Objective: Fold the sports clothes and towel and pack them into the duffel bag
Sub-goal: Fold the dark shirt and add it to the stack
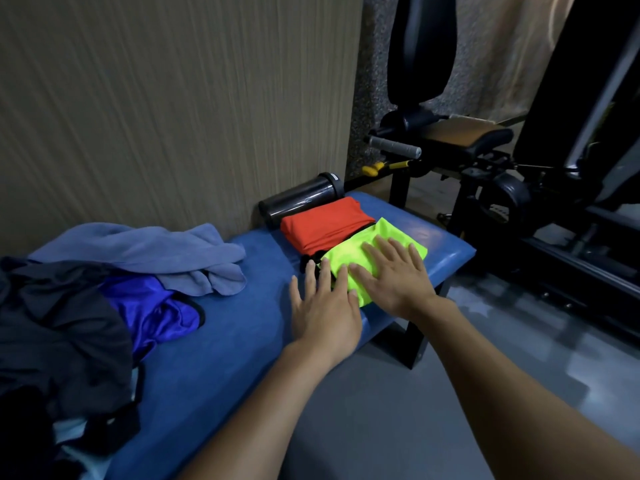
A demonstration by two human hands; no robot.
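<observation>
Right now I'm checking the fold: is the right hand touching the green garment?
Touching. The head view shows the right hand lying flat, palm down, on the green garment, with no gap showing beneath the fingers.

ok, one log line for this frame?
stage: folding | left hand + right hand: flat on neon garment | red garment: folded | towel: unfolded | bag: unseen

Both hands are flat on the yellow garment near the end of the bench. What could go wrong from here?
1. The yellow garment lies near the bench edge; under the left hand and right hand it may slide off.
2. It overlaps the folded red garment, so smoothing it might disturb that fold.
3. The bottle lies on its side and may roll.
</observation>
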